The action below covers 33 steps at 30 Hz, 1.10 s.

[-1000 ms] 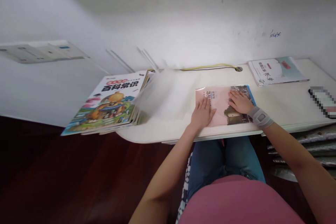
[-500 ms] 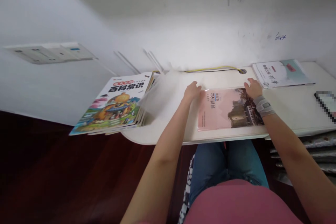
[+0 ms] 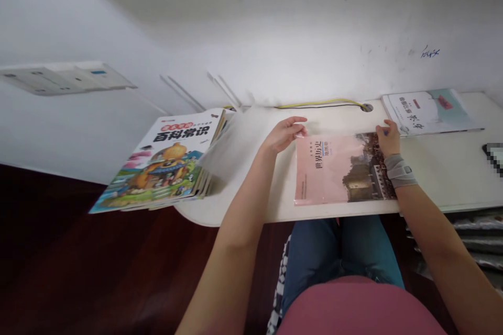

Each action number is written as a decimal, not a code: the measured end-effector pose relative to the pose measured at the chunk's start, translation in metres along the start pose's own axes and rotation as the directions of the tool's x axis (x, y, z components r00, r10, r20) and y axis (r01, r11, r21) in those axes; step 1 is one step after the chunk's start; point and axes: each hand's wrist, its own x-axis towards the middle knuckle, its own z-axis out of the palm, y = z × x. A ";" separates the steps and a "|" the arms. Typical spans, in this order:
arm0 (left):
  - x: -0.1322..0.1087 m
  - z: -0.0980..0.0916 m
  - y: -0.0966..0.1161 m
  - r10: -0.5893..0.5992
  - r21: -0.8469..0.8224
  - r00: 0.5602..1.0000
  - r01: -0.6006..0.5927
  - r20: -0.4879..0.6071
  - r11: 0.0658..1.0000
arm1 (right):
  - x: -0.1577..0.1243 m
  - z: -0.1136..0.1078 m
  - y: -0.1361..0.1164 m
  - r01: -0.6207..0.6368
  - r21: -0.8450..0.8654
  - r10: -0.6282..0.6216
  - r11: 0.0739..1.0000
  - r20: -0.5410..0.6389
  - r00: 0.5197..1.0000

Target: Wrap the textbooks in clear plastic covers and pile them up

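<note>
Well, the pink book (image 3: 324, 178) lies flat near the front edge of the worktop (image 3: 440, 167), bare room either side. At its far corners the left hand (image 3: 286, 135) is loosely bent, the right hand (image 3: 389, 139) curled; whether either grips, I cannot tell. A white-and-teal book (image 3: 428, 112) sits close to the right hand; a book stack (image 3: 157, 167) overhangs the left end.

Pink paperback book with castle photo (image 3: 330, 178): right edge partly hidden behind bare right hand (image 3: 388, 140) and grey wristband (image 3: 401, 171); smallest cover print unreadable. Bare left hand (image 3: 285, 134): fingertip contact with book corner unclear. Black-rimmed flat device (image 3: 495, 157): pixelated, cut by right edge. Long white wall panel (image 3: 58, 80): cut by left edge. Silvery stacked packets (image 3: 481, 241): blurred, cut off right. Blue wall scribble (image 3: 430, 53): illegible.
</note>
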 end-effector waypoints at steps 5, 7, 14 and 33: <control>0.020 -0.008 0.008 -0.190 0.204 0.982 0.189 -0.013 0.961 | 0.003 0.000 0.004 -0.026 0.223 0.033 0.974 -0.026 0.999; 0.029 -0.009 0.013 -0.267 0.355 0.962 0.231 0.055 0.906 | 0.003 0.001 0.004 -0.003 0.242 0.013 0.970 -0.041 0.999; 0.031 -0.009 0.034 -0.312 0.426 0.936 0.219 0.161 0.878 | 0.001 0.001 -0.001 -0.004 0.266 0.023 0.964 -0.070 0.997; 0.017 0.006 0.030 -0.140 0.823 0.934 -0.210 0.329 0.528 | 0.002 0.001 -0.003 -0.042 0.386 0.073 0.922 -0.065 0.995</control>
